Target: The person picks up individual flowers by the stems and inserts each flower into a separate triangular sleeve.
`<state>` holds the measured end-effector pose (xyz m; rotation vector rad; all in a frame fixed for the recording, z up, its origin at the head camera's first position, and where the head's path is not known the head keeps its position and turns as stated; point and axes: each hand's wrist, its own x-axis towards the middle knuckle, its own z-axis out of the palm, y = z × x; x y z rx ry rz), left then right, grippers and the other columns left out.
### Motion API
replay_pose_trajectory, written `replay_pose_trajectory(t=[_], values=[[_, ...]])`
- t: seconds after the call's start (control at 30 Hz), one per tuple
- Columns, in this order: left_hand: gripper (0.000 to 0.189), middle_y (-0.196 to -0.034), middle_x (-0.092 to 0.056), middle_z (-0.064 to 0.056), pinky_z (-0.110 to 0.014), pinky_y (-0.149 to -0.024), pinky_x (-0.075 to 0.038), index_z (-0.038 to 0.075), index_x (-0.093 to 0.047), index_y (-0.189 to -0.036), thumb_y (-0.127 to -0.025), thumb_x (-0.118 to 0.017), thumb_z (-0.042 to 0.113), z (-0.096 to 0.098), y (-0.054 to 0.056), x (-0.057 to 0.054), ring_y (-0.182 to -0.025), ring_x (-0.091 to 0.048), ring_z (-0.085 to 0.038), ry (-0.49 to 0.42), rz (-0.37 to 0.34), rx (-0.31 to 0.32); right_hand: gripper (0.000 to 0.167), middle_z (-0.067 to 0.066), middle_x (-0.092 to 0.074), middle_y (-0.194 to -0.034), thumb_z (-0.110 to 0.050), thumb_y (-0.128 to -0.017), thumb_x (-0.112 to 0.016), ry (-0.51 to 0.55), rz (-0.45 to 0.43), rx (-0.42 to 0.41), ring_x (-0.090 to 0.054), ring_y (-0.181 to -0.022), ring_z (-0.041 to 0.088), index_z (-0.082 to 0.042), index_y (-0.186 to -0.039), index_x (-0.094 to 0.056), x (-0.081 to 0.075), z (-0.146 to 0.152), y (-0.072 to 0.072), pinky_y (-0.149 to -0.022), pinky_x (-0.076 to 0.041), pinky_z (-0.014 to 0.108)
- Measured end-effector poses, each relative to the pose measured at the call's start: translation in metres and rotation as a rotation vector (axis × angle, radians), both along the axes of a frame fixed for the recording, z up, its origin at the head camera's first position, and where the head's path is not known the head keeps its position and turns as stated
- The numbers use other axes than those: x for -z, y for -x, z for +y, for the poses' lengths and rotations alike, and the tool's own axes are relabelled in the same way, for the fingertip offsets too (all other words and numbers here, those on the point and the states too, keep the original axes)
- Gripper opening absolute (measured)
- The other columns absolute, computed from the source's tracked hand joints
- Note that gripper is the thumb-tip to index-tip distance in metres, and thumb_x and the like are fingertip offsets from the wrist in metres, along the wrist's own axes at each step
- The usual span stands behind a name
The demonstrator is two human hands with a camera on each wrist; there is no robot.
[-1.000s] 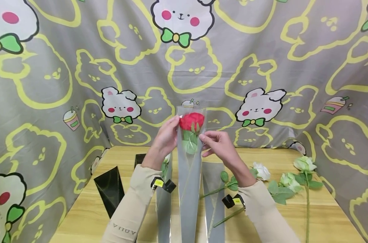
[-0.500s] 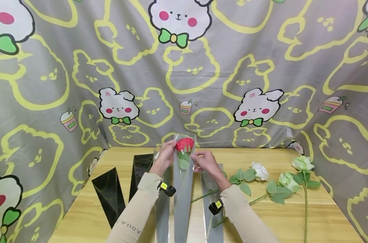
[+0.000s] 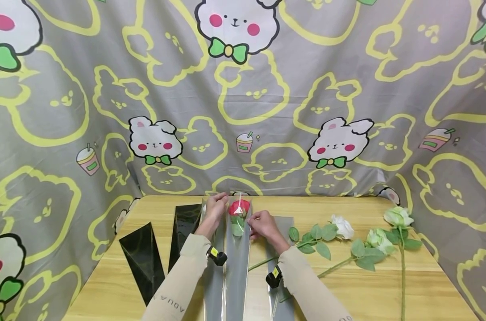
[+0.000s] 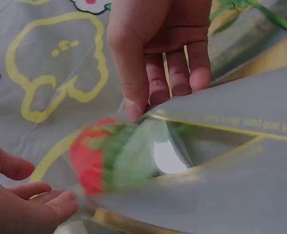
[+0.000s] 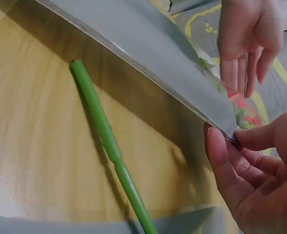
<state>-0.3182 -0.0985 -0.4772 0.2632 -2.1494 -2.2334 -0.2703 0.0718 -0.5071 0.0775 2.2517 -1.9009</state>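
Observation:
A red rose (image 3: 239, 207) with green leaves sits in the top of a long flower sleeve (image 3: 236, 272), grey below with a see-through upper part. My right hand (image 3: 263, 225) pinches the sleeve's right edge between thumb and fingers; the pinch shows closely in the right wrist view at the sleeve corner (image 5: 216, 122). My left hand (image 3: 215, 209) is beside the left edge near the bloom, fingers extended. In the left wrist view its fingertips (image 4: 63, 204) are just apart from the rose end. Under my left hand lies another grey sleeve (image 3: 213, 281), partly hidden.
Two black sleeves (image 3: 144, 263) (image 3: 186, 223) lie on the left of the wooden table (image 3: 331, 294). A further grey sleeve (image 3: 284, 223) lies right of centre. White rose (image 3: 342, 227) and pale green roses (image 3: 398, 217) with long stems lie to the right. A patterned curtain (image 3: 267, 102) hangs behind.
The sleeve with the red rose has come down from in front of the curtain towards the table and slightly left, beside the other grey sleeve. My left fingers have come off its edge.

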Motion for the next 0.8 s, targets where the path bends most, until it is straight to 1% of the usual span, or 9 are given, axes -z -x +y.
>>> replay_pose_trajectory(t=[0.03,0.07,0.13,0.23,0.33,0.43,0.57,0.67,0.8], values=[[0.039,-0.126,-0.064,-0.029,-0.032,-0.095,-0.051,-0.015,-0.052,-0.139,-0.104,-0.052,0.001,-0.001,-0.001,-0.001,-0.111,-0.063,-0.028,0.025,0.011,0.01,0.012,0.014,-0.061,-0.063,0.002,-0.096,-0.06,-0.005,0.007,-0.003,-0.06,-0.049,0.015,0.01,-0.092,-0.068,0.001,-0.001,0.0,-0.05,-0.058,0.032],[0.039,-0.137,-0.058,-0.03,-0.038,-0.102,-0.048,-0.015,-0.052,-0.14,-0.104,-0.051,0.001,-0.002,-0.001,-0.001,-0.122,-0.058,-0.033,0.045,0.02,0.019,0.011,0.014,-0.061,-0.064,0.002,-0.096,-0.06,-0.011,0.007,-0.004,-0.059,-0.049,0.014,0.009,-0.092,-0.068,0.002,-0.001,0.0,-0.05,-0.057,0.031],[0.039,-0.144,-0.05,-0.033,-0.047,-0.111,-0.041,-0.015,-0.051,-0.141,-0.105,-0.049,0.001,-0.003,-0.002,-0.002,-0.135,-0.049,-0.041,0.055,0.036,0.049,0.012,0.013,-0.062,-0.064,0.002,-0.097,-0.061,-0.03,0.012,-0.006,-0.059,-0.049,0.013,0.009,-0.09,-0.068,0.003,-0.002,0.001,-0.051,-0.058,0.031],[0.037,-0.141,-0.051,-0.036,-0.052,-0.111,-0.04,-0.015,-0.053,-0.139,-0.106,-0.049,0.0,-0.008,-0.003,-0.003,-0.134,-0.049,-0.046,0.042,0.061,0.061,0.014,0.016,-0.064,-0.066,0.0,-0.097,-0.061,-0.069,0.027,-0.005,-0.059,-0.048,0.013,0.009,-0.09,-0.07,0.003,0.0,0.002,-0.052,-0.059,0.033],[0.033,-0.135,-0.056,-0.034,-0.05,-0.108,-0.045,-0.014,-0.058,-0.134,-0.104,-0.052,-0.002,-0.02,-0.006,-0.004,-0.128,-0.054,-0.045,0.079,0.084,0.029,0.017,0.021,-0.068,-0.07,-0.002,-0.098,-0.06,-0.127,0.051,0.0,-0.062,-0.049,0.016,0.009,-0.092,-0.072,0.0,0.003,0.001,-0.052,-0.059,0.034],[0.03,-0.13,-0.063,-0.029,-0.046,-0.099,-0.051,-0.009,-0.064,-0.129,-0.102,-0.056,0.001,-0.042,-0.008,-0.003,-0.119,-0.06,-0.042,0.228,0.096,-0.046,0.019,0.024,-0.071,-0.077,-0.004,-0.098,-0.06,-0.182,0.092,0.002,-0.067,-0.054,0.022,0.009,-0.097,-0.073,-0.004,0.01,-0.001,-0.052,-0.058,0.036],[0.031,-0.127,-0.065,-0.026,-0.048,-0.095,-0.051,-0.005,-0.066,-0.13,-0.103,-0.056,0.008,-0.078,-0.01,0.0,-0.117,-0.061,-0.042,0.469,0.073,-0.122,0.019,0.025,-0.073,-0.085,-0.003,-0.098,-0.06,-0.186,0.144,-0.006,-0.072,-0.07,0.036,0.01,-0.105,-0.072,-0.015,0.022,-0.007,-0.059,-0.06,0.041],[0.037,-0.13,-0.062,-0.03,-0.054,-0.099,-0.048,-0.006,-0.061,-0.135,-0.103,-0.055,0.01,-0.1,-0.013,0.003,-0.121,-0.058,-0.045,0.6,0.039,-0.103,0.017,0.023,-0.073,-0.089,-0.001,-0.098,-0.06,-0.178,0.184,0.002,-0.072,-0.079,0.039,0.009,-0.106,-0.072,-0.025,0.036,-0.014,-0.063,-0.061,0.042],[0.042,-0.133,-0.057,-0.034,-0.058,-0.1,-0.046,-0.009,-0.056,-0.139,-0.103,-0.056,0.011,-0.115,-0.017,0.007,-0.122,-0.055,-0.048,0.683,0.013,-0.064,0.015,0.017,-0.073,-0.09,0.0,-0.098,-0.062,-0.23,0.272,0.033,-0.071,-0.079,0.033,0.003,-0.106,-0.073,-0.04,0.063,-0.025,-0.062,-0.06,0.036]])
